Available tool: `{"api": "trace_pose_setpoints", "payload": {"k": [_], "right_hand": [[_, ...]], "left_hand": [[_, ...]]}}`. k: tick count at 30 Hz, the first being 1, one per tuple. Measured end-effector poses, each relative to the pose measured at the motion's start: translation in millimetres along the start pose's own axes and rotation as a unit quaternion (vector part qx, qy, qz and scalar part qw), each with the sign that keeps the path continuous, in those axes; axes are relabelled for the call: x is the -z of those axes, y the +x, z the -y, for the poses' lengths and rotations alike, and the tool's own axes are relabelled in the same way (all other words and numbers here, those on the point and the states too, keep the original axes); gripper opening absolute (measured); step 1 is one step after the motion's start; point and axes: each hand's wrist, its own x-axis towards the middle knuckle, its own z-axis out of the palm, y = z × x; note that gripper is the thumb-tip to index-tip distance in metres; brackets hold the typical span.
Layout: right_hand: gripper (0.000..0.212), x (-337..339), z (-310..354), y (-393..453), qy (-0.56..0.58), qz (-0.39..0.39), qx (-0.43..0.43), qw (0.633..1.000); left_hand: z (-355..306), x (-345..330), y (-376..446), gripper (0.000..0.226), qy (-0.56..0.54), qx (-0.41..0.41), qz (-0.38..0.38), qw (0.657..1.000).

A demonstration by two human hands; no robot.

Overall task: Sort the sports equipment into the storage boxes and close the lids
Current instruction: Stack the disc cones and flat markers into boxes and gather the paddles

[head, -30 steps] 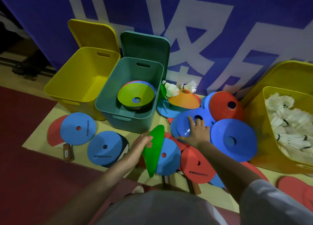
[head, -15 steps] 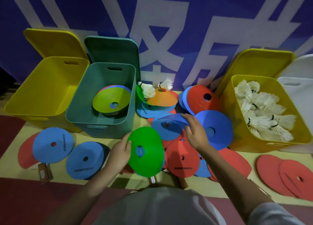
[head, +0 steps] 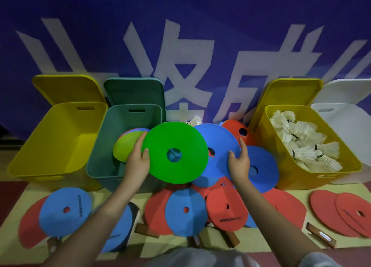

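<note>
Left hand [head: 138,162] fingers pinching the green disc [head: 175,154] rim; right hand [head: 239,164] fingers gripping the blue disc [head: 218,140] edge.

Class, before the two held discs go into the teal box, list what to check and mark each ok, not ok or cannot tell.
1. Left hand has a grip on the green disc: ok.
2. Right hand has a grip on the blue disc: ok.
3. Teal box lid off: ok.
4. Room above the discs already stacked inside: ok.
5. Floor discs all collected: not ok.
6. Held discs nested together: cannot tell.
</note>
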Motion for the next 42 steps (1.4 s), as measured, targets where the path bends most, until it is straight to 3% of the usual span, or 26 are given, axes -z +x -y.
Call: {"api": "trace_pose_setpoints", "payload": {"k": [6, 11, 15, 19, 28, 35, 39, 42], "right_hand": [[0.046, -45.6, 40.8, 8.5, 0.161, 0.013, -0.075, 0.984], [0.045, -84.5, 62.2, 2.6, 0.184, 0.056, -0.09, 0.977], [0.04, -109.9, 62.4, -2.0, 0.185, 0.064, -0.103, 0.975], [0.043, -124.6, 65.9, -3.5, 0.191, 0.073, -0.119, 0.972], [0.05, -119.0, 64.1, -5.1, 0.149, 0.041, -0.126, 0.98], [0.049, -136.6, 69.7, -10.0, 0.124, 0.03, -0.095, 0.987], [0.052, -159.1, 115.0, -14.4, 0.05, 0.071, 0.028, 0.996], [0.059, -188.7, 137.4, -16.2, -0.05, 0.15, 0.115, 0.981]], "left_hand": [[3.2, 55.6, 57.8, 0.052, -0.025, 0.021, -0.076, 0.997], [43.5, 100.2, 83.7, 0.053, 0.018, 0.054, -0.127, 0.99], [74.3, 108.6, 101.9, 0.063, 0.064, 0.116, -0.063, 0.989], [85.8, 85.8, 128.8, 0.078, 0.098, 0.121, 0.012, 0.988], [152.1, 46.1, 158.9, 0.081, 0.194, 0.19, 0.115, 0.956], [135.9, 52.4, 159.1, 0.076, 0.297, 0.125, 0.125, 0.938], [97.0, 76.2, 154.8, 0.063, 0.23, -0.037, 0.039, 0.972], [96.4, 101.6, 147.1, 0.057, 0.223, -0.023, -0.017, 0.974]]}}
